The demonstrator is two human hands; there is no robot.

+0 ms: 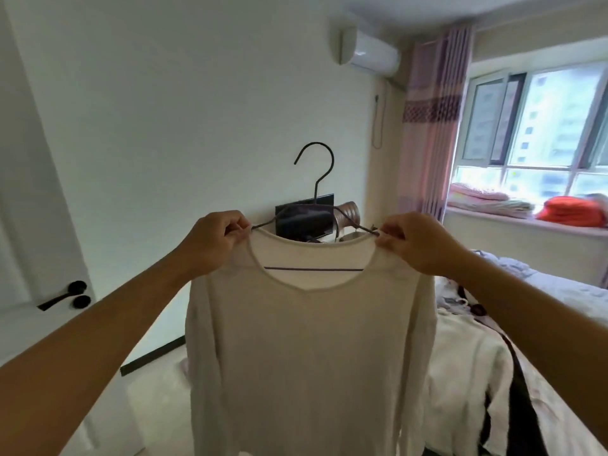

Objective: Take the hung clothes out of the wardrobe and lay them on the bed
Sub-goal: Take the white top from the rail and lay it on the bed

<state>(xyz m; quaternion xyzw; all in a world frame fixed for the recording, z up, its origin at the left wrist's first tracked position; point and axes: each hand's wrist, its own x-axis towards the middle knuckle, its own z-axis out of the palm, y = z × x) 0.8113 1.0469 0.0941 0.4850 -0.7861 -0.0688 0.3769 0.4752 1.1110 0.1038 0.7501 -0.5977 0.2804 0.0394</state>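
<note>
Holding: you have the cream long-sleeved top up in the centre of the frame on a dark wire hanger, clear of any rail; the wardrobe is not in view.
Head view, left grip: your left hand pinches the top's shoulder and the hanger's wire together, fingers curled tight, just left of the neckline.
Head view, right grip: your right hand pinches the other shoulder and the wire end the same way, just right of the neckline.
Where the top hangs: body and sleeves drop straight down out of the bottom edge of the frame, so you cannot see the hem.
Where it must go: the bed runs down the right side of the frame, with pale clothes and a dark strip of fabric already lying on it.
Risk, slipping: the neckline is wide, and if either pinch loosens, that shoulder could slide off the wire and the top could drop to the floor at lower left.
Risk, snagging: the open hook sticks up at centre frame; swinging right, it could catch the curtain or the clothes on the bed.
Risk, dragging: with the hem unseen, the sleeves may trail over the bed edge and bunch under the top as you lower it.
Risk, covering: laying it blind could bury or rumple what lies there, so aim for a bare patch.
</note>
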